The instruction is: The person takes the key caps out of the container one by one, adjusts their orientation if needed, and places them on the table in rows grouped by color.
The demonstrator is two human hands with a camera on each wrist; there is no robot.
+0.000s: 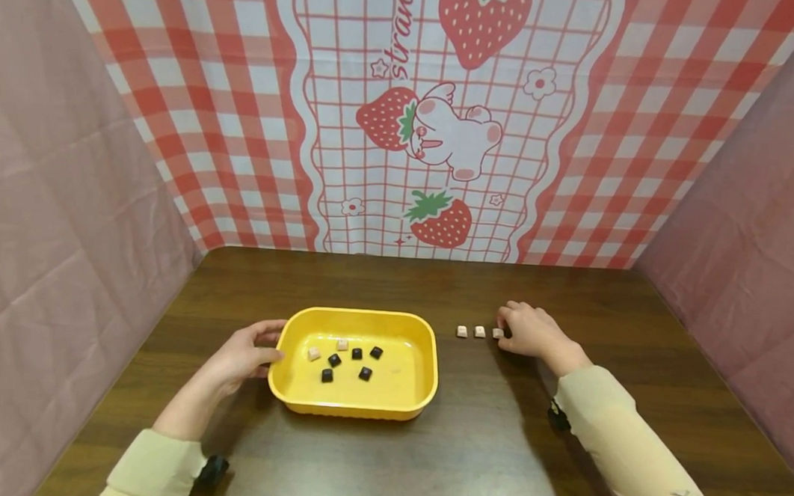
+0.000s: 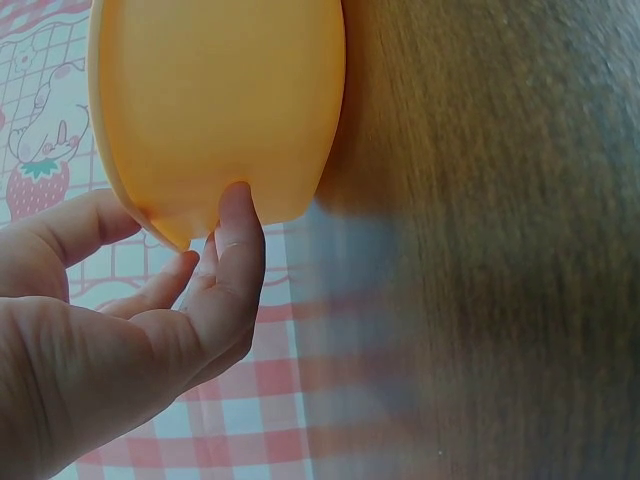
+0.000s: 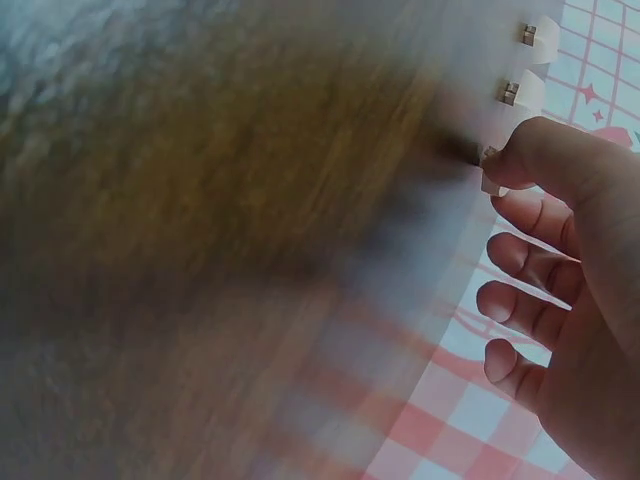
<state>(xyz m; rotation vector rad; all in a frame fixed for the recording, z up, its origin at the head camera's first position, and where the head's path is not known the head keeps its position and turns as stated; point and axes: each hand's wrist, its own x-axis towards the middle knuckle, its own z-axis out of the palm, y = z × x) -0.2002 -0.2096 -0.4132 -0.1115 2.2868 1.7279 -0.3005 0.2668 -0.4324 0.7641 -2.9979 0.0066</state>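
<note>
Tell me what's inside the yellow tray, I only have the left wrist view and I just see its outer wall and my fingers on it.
Observer: The yellow tray holds seven small keycaps: five dark keycaps and two pale keycaps.
Operator: Is anything sitting outside it?
Observer: Yes, a row of three pale caps lies on the table to the tray's right.
Operator: Where's my other hand?
Observer: The right hand is at the right end of that row, and its fingertips pinch the end cap.
Operator: And the left one?
Observer: The left hand rests against the tray's left wall, with the thumb at the rim.
</note>
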